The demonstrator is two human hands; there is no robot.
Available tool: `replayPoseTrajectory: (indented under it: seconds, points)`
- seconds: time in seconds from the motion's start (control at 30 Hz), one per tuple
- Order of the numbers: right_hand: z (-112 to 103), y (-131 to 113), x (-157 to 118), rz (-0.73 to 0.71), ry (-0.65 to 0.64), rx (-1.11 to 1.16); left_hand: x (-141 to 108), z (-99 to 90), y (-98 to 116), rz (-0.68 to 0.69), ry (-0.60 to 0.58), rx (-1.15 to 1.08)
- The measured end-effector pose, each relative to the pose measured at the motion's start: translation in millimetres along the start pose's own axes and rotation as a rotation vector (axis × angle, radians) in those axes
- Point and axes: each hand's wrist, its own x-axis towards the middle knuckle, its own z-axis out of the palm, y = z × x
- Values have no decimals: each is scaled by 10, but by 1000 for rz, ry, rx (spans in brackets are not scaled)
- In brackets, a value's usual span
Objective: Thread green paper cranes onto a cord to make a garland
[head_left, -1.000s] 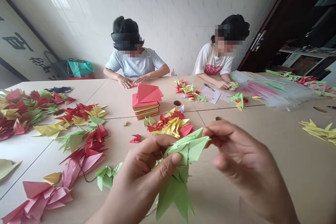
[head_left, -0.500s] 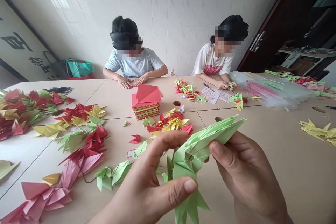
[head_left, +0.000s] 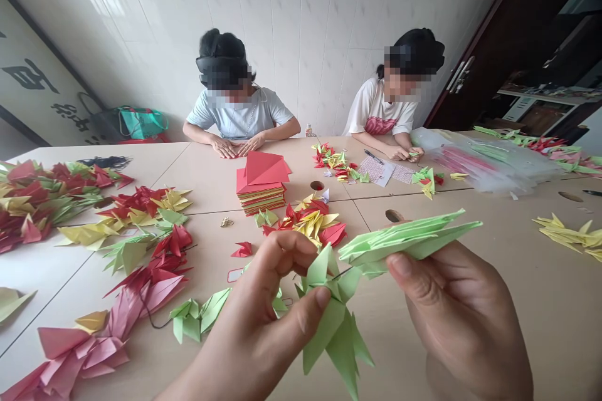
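Note:
My left hand pinches a light green origami piece between thumb and fingers; its pointed flaps spread out and hang downward. In my right hand, thumb and fingers grip a flat bundle of green origami pieces, stacked with their long points to the right. A thin dark cord spans the short gap between the two green parts. Behind my left hand, more green origami lies on the table.
Strung red, yellow, green and pink origami covers the left side. A stack of coloured paper squares stands mid-table beside loose origami. Two people sit opposite, hands on the table. Plastic bags and yellow origami lie right.
The green bundle in my right hand has moved right, away from the piece in my left hand, and lies flatter. Cord now shows between them. My left fingers have curled in closer.

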Motion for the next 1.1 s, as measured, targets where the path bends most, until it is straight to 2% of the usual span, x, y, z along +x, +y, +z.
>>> replayPoseTrajectory:
  seconds: [0.1,0.23,0.37,0.43,0.6,0.7,0.83,0.97,1.1]
  points:
    - [-22,-10,5,34,-43,42,5,-10,16,-84,-14,-113]
    - [-14,-63,34,76,-137,75,-3,-36,35,-181,-131,-187]
    - [4,-111,86,67,-140,-18,-4,-50,47,-219,-236,-163]
    - [-2,-117,101,63,-171,-5,13,-48,53,-232,-250,-185]
    - [-23,-86,79,134,-253,143,67,-24,49,-263,-295,-404]
    - [-4,-61,64,150,-270,211,75,-9,59,-299,-249,-443]
    - [43,-57,69,56,-112,170,71,12,70,-315,-175,-527]
    - [87,-63,94,-34,94,52,88,20,51,-245,-215,-572]
    - [111,-42,100,-118,214,23,114,20,37,-169,-267,-536]
